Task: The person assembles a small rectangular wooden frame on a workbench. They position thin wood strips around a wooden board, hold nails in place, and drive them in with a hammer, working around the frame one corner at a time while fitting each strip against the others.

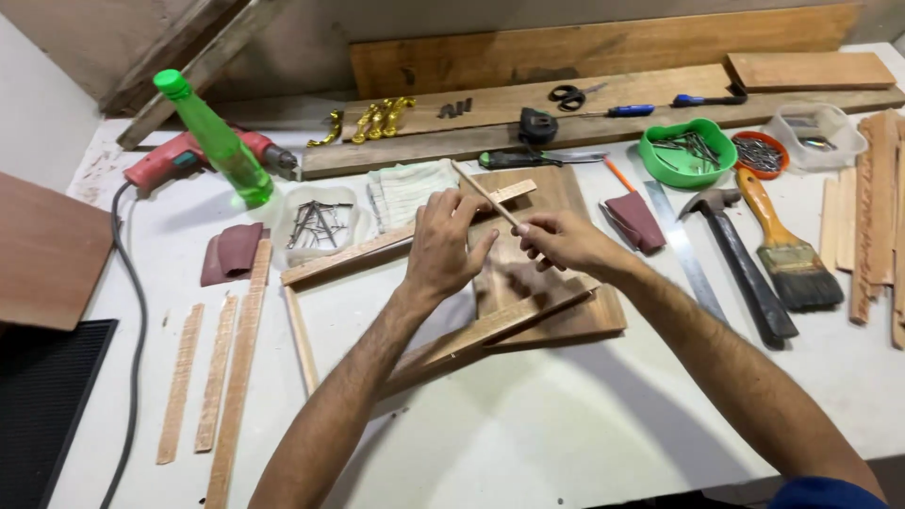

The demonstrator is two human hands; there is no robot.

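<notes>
Right hand pinches a thin wooden stick angled up-left, left hand loosely curled just beside it, over the bench.

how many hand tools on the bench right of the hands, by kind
hammer: 1
paintbrush: 1
metal ruler: 1
screwdrivers, blue handles: 2
scissors: 1
total: 6
</notes>
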